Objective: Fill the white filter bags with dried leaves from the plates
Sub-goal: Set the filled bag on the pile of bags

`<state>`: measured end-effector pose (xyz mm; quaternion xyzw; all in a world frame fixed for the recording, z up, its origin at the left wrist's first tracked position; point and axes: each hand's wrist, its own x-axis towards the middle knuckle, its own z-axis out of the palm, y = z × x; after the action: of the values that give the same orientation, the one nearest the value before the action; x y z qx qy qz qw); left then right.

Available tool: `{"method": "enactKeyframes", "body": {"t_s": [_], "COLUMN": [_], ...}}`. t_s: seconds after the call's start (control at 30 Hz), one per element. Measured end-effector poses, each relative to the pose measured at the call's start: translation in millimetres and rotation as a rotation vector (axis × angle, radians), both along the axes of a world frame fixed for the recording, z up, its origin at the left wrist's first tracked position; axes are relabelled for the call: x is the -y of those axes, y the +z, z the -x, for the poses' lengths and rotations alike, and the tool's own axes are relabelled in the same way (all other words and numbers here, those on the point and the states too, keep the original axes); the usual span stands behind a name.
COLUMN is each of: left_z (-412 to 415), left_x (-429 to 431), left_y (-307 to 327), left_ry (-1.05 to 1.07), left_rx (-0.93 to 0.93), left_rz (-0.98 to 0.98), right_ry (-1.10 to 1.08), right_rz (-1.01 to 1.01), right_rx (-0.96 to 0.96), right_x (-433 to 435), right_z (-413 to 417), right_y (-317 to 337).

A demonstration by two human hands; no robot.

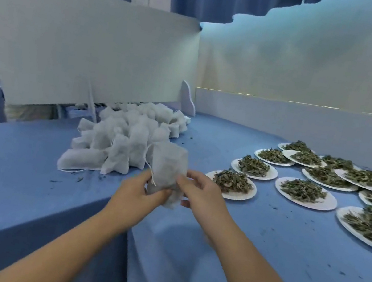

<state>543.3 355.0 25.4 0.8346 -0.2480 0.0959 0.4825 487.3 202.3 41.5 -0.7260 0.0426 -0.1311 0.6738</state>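
Both hands hold one white filter bag (168,167) upright above the blue table, dark leaves showing through its cloth. My left hand (138,194) grips its lower left side, near the drawstring. My right hand (203,192) pinches its right edge. The nearest white plate (240,195) of dried leaves (232,181) lies just right of my right hand. Several more plates of leaves (303,190) spread to the right.
A heap of white filter bags (125,140) lies on the blue tablecloth (22,186) behind and left of my hands. White boards (84,48) stand along the back of the table. Leaf crumbs are scattered on the cloth.
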Motion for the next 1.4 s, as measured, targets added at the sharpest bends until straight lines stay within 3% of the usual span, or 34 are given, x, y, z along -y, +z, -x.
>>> {"method": "enactKeyframes", "body": {"t_s": [0.1, 0.23, 0.53, 0.83, 0.93, 1.1, 1.4], "left_z": [-51, -118, -202, -207, -180, -95, 65], "left_x": [-13, -9, 21, 12, 15, 35, 153], "left_y": [-3, -14, -34, -24, -17, -3, 10], "left_ry": [0.185, 0.279, 0.425, 0.571, 0.423, -0.076, -0.572], "left_rx": [0.029, 0.005, -0.026, 0.08, 0.164, 0.245, 0.053], "left_rz": [-0.007, -0.077, -0.144, -0.161, -0.174, -0.189, 0.013], "right_ry": [0.081, 0.116, 0.151, 0.106, 0.026, -0.147, -0.377], "right_rz": [-0.103, -0.461, -0.629, -0.67, -0.624, -0.547, -0.363], "right_rx": [-0.104, -0.123, -0.158, -0.146, -0.074, 0.045, 0.11], "right_x": [14, 44, 58, 57, 52, 49, 134], "right_z": [-14, -22, -38, -37, -31, -10, 126], "right_y": [-26, -40, -51, -48, -48, -31, 7]}}
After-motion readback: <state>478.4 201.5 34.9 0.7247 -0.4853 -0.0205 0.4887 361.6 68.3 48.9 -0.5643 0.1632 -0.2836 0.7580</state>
